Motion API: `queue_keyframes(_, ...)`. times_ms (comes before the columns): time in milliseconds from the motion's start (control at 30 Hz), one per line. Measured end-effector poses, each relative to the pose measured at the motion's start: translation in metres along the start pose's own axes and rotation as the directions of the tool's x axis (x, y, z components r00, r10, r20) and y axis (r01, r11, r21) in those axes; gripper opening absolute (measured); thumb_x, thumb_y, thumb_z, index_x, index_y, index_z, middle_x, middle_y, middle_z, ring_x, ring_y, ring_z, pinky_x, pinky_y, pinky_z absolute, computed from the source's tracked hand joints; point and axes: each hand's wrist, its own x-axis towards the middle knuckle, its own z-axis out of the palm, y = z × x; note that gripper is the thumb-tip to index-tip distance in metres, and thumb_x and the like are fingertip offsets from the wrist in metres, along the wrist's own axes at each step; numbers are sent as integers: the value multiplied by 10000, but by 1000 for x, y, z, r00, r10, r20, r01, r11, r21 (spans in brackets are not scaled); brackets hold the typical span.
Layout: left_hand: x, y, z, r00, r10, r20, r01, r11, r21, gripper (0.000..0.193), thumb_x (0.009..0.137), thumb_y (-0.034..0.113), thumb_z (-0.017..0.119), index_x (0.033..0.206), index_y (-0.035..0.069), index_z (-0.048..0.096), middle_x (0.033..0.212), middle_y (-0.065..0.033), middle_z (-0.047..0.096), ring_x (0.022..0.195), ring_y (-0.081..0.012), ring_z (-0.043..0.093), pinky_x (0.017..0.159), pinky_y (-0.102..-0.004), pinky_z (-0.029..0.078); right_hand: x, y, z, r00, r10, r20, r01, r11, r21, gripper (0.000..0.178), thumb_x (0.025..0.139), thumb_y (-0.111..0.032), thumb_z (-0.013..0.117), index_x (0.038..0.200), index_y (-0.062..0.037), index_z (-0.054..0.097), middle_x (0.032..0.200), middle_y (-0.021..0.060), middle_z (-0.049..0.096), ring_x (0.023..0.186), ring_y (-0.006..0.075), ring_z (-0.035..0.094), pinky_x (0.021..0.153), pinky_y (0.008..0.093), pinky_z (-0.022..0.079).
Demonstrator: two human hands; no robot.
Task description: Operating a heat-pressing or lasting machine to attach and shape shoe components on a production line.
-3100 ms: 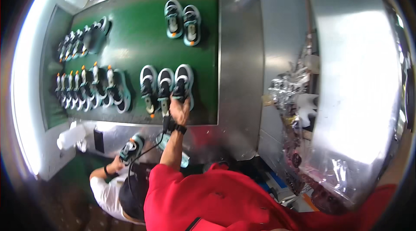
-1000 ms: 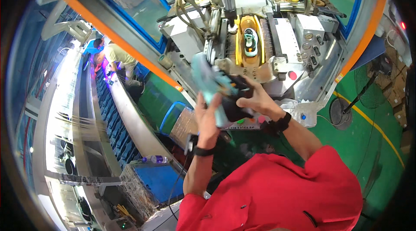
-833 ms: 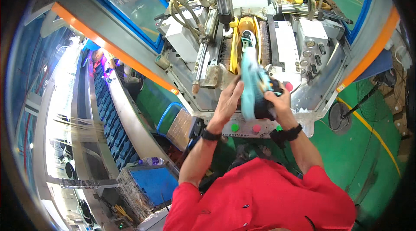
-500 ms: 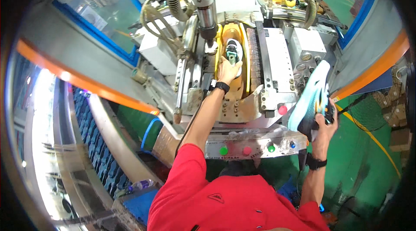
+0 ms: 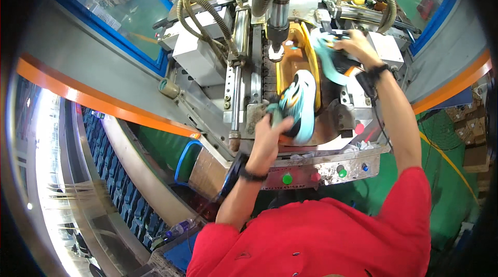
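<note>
My left hand (image 5: 270, 139) grips a sneaker (image 5: 305, 103) by its heel end. The shoe is white and light blue-green with a dark collar, and hangs over the near end of the press's yellow-lined cavity (image 5: 293, 61). Up at the cavity's right side, my right hand (image 5: 359, 48) has its fingers closed on a second sneaker (image 5: 328, 61), light blue and black and smeared by motion. Left of the cavity a metal plunger (image 5: 278, 22) with a white tip points down. Small scraps lie in the far part of the cavity.
In front of me runs a metal control panel (image 5: 327, 165) with green, red and blue buttons. White boxes (image 5: 199, 53) and ribbed hoses flank the press. Orange-edged guards curve along both sides. A conveyor (image 5: 135, 183) with dark blue shapes stands at left, a bottle (image 5: 179, 230) near its end.
The sneaker that sat in the cavity has come out toward me in my left hand. My right hand has carried the other sneaker from the right side up beside the cavity.
</note>
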Motion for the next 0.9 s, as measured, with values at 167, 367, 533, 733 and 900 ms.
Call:
queue_keyframes(167, -154, 6, -55, 966, 64, -249, -64, 998, 10, 547, 811, 74, 704, 1294, -52, 482, 1138, -88, 609, 1005, -172, 606, 919, -326, 478, 36, -52, 127, 968, 135, 211, -73, 959, -275, 541, 642, -289, 765, 1065, 34, 668, 1064, 238, 681, 989, 324, 681, 848, 379, 542)
queue_keyframes(367, -274, -16, -91, 741, 158, -652, -272, 959, -78, 482, 818, 27, 663, 1266, -36, 496, 1128, -82, 600, 1009, -177, 601, 904, -322, 482, 34, -12, 228, 993, 101, -62, -116, 943, -311, 529, 803, -219, 651, 1245, -8, 454, 1089, 260, 659, 989, 393, 668, 862, 443, 531)
queue_keyframes(533, -321, -60, -87, 484, 128, -866, -291, 956, -21, 426, 854, 47, 637, 1257, -19, 517, 1061, -73, 625, 908, -173, 643, 761, -288, 534, -12, -20, 194, 931, -365, -4, 347, 888, -301, 538, 816, -270, 655, 1189, 50, 437, 1055, 319, 627, 955, 455, 632, 846, 488, 511)
queue_keyframes(733, -336, -114, -58, 389, -91, -917, -397, 881, -257, 317, 854, 88, 684, 1137, -20, 590, 1016, -77, 635, 907, -185, 637, 799, -331, 541, -279, -36, 195, 683, -703, 198, 647, 708, 284, 99, 857, -67, 609, 947, -35, 637, 890, 160, 632, 820, 352, 618, 710, 418, 494)
queue_keyframes(900, -357, -152, -20, 406, -179, -896, -480, 792, -376, 289, 867, 73, 681, 1110, -42, 576, 1003, -77, 634, 888, -174, 642, 787, -337, 545, -314, 70, 313, 458, -756, 467, 774, 598, 208, 87, 847, -99, 590, 918, -48, 590, 941, 149, 570, 915, 354, 569, 791, 453, 467)
